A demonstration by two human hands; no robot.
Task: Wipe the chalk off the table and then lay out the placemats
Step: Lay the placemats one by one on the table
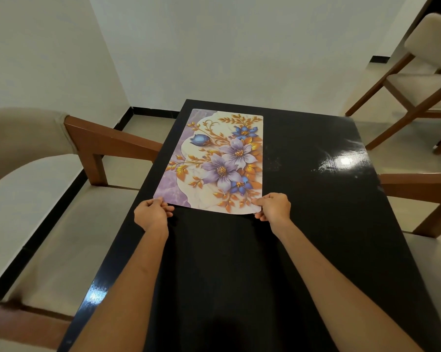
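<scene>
A floral placemat (pixel 214 161), purple and cream with blue and violet flowers and gold leaves, lies on the far left part of the glossy black table (pixel 316 212). My left hand (pixel 152 212) pinches the mat's near left corner. My right hand (pixel 274 207) pinches the near right corner, which curls slightly up off the table. Faint pale smears show on the table to the right of the mat, near a bright light reflection.
A cushioned wooden chair (pixel 36 174) stands close along the table's left side. Another chair's wooden frame (pixel 417 189) touches the right edge, and a third chair (pixel 417 72) stands back right. White walls lie beyond the far edge.
</scene>
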